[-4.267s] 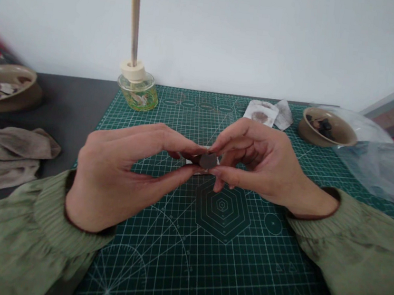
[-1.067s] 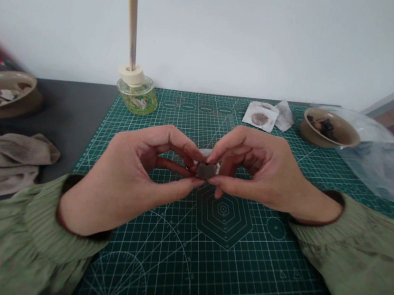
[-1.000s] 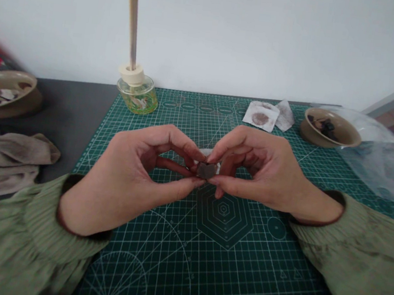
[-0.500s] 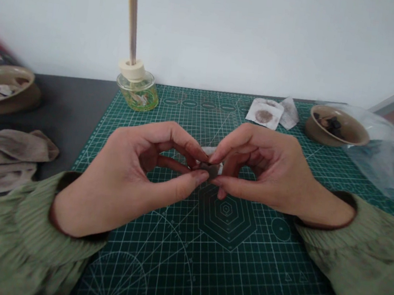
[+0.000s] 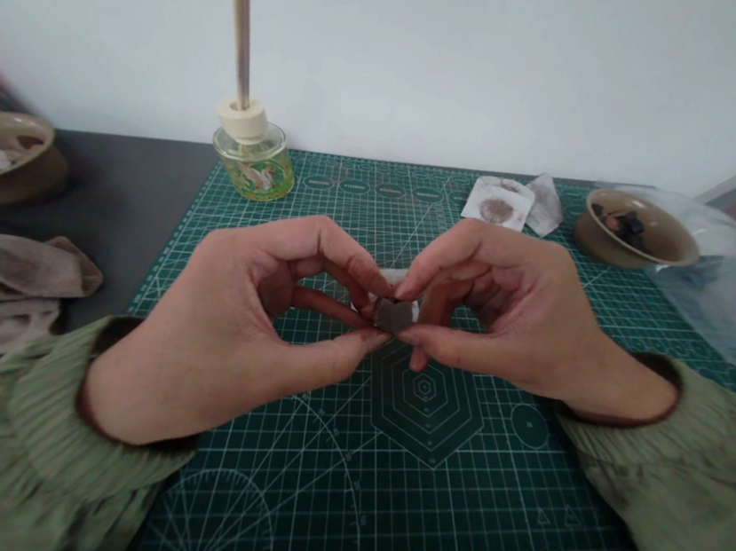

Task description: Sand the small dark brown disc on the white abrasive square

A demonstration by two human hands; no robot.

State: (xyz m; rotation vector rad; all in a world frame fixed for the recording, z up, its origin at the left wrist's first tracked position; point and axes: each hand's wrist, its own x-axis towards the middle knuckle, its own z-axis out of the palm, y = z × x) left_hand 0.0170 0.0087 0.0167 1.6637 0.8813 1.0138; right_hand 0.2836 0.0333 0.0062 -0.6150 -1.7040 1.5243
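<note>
Between the fingertips of both hands is a small grey-brown disc [image 5: 395, 315], its flat face turned toward me. My left hand [image 5: 276, 309] pinches it from the left, thumb below and fingers above. From the right, my right hand [image 5: 497, 314] grips its edge between thumb and forefinger. A bit of white paper or wrapper [image 5: 395, 275] shows behind the disc, mostly covered by the fingers; whether it is held or lies on the mat I cannot tell. Both hands are over a green cutting mat [image 5: 287, 498] with white grid lines.
Farther back lie a brown-stained white square [image 5: 497, 204] and a crumpled whitish piece [image 5: 546, 205]. A bowl with dark bits [image 5: 633, 245] and clear plastic [image 5: 727, 302] are right. A reed diffuser [image 5: 254, 159] stands back left; another bowl [image 5: 10, 178] and a brown cloth [image 5: 11, 285] lie left.
The disc has tilted up between the fingertips, so more of its flat face shows. My left thumb has moved down slightly from its face. The view has shifted a little.
</note>
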